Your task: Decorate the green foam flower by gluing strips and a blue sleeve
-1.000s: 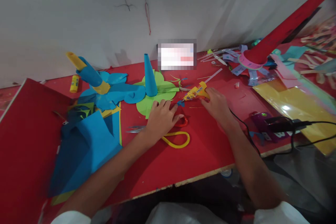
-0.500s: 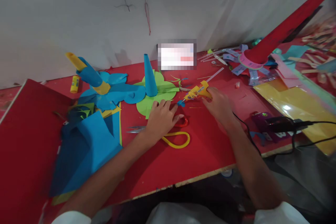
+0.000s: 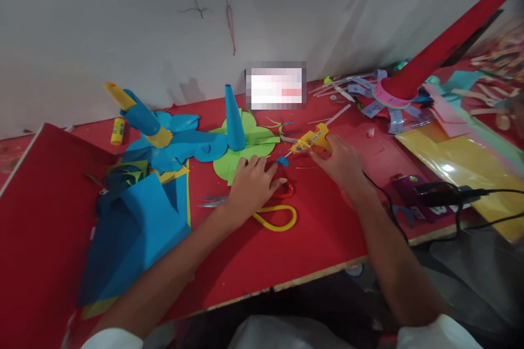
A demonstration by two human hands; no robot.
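Note:
My right hand is wrapped round a yellow glue gun, its nozzle pointing left and down with a cord behind. Just below the nozzle lies a small blue paper piece. Palm down, my left hand rests with its forefinger at the edge of that piece and its thumb apart from the finger. Beneath this hand are scissors with one yellow and one red handle loop, their middle hidden. Beyond the fingertips, a blue paper cone stands on a green paper flower.
Blue paper petals with a blue and yellow tube stand left, near a glue stick. Blue sheets lie in front of a red panel. At right are a purple box, black cables, yellow sheet and a red cone.
The glue gun in my right hand has shifted slightly up and right, its nozzle a little farther from the small blue piece. My left hand stays almost still.

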